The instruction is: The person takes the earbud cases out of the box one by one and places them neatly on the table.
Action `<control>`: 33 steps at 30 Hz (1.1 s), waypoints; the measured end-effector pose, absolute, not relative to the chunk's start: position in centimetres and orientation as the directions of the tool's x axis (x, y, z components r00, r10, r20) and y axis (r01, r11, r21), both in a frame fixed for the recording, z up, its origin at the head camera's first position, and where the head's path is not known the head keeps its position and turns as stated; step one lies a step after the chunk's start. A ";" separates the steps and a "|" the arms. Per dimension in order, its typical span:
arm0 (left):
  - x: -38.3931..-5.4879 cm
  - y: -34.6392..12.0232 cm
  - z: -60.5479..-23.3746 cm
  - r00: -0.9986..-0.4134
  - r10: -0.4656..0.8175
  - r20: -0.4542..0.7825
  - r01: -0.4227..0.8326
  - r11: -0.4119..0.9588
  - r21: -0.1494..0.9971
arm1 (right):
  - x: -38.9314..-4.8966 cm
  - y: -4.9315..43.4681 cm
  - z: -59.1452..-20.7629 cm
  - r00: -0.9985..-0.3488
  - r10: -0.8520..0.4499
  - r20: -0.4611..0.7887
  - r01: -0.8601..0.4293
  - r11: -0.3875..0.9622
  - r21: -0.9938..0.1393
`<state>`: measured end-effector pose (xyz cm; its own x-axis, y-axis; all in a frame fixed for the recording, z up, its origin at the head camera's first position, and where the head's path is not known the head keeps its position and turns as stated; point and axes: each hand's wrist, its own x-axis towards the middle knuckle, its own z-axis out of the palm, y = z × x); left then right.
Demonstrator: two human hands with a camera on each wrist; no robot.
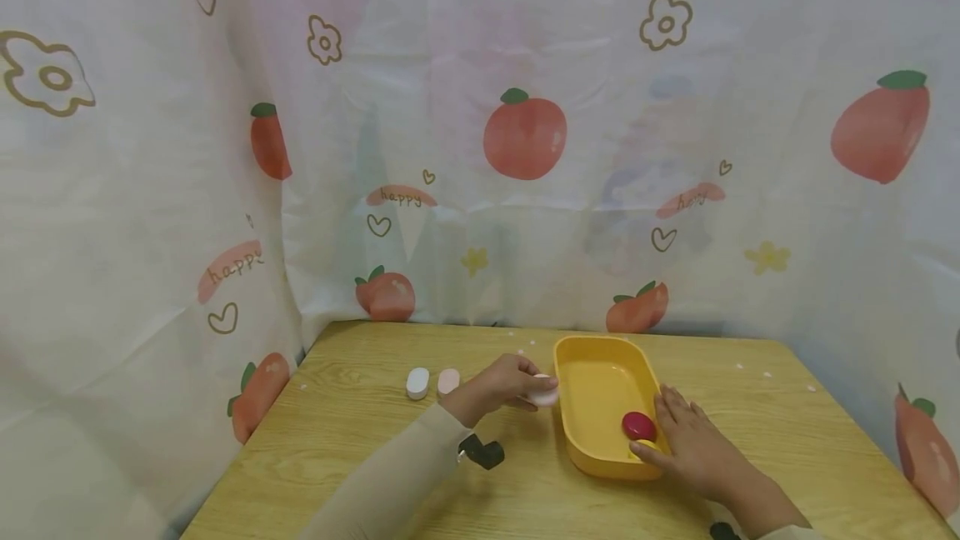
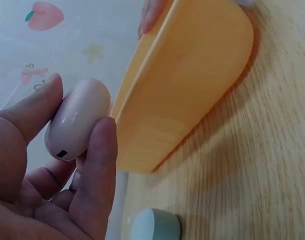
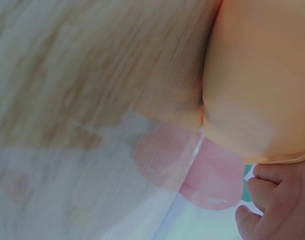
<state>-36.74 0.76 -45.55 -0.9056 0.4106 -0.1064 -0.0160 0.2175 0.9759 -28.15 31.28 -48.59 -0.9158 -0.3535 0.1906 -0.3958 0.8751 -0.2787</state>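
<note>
held case: a pale pink, glossy, pebble-shaped case [image 1: 542, 392], smooth all round, with a small black rectangular mark near its lower end in the left wrist view; right of center in the head view, just beside the left rim of the yellow bin [image 1: 600, 394].
left hand: the left hand [image 1: 501, 383] pinches this case between thumb and fingers, clear of the table [image 1: 360, 457].
right hand: the right hand [image 1: 697, 444] rests on the bin's right rim, 4 fingers nearly straight along it, thumb reaching over the inside.
in the bin: 1 dark red, shiny rounded case [image 1: 638, 426] at the bin's lower right, and 1 yellow piece [image 1: 642, 450] beside it, partly hidden by the right thumb.
left of the bin: 1 white case [image 1: 417, 383] and 1 peach-pink case [image 1: 448, 380] side by side, apart; the left wrist overlaps the peach-pink one's lower edge.
left wrist view, bottom: 1 pale mint case [image 2: 157, 225] on the table.
in the way: the bin's tall left wall stands next to the held case.
backdrop: a peach-print curtain [image 1: 450, 65] fills the upper frame.
</note>
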 end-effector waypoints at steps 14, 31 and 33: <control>-36.0 -1.3 -47.0 -0.928 0.338 -0.158 -0.090 0.210 0.974 | -28.1 31.4 -48.9 -0.919 -0.349 0.183 -0.390 0.873 -0.294; -35.4 -3.0 -49.4 -0.949 0.285 -0.135 -0.045 0.301 0.952 | -28.2 31.5 -48.6 -0.919 -0.354 0.176 -0.393 0.869 -0.300; -35.4 -3.0 -49.6 -0.952 0.275 -0.133 -0.045 0.305 0.951 | -28.3 31.5 -48.6 -0.918 -0.354 0.179 -0.393 0.872 -0.293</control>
<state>-35.37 -2.98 -49.59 -0.9523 0.2746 -0.1330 -0.0449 0.3051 0.9513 -28.29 31.46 -48.60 -0.9182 -0.3536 0.1786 -0.3928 0.8716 -0.2934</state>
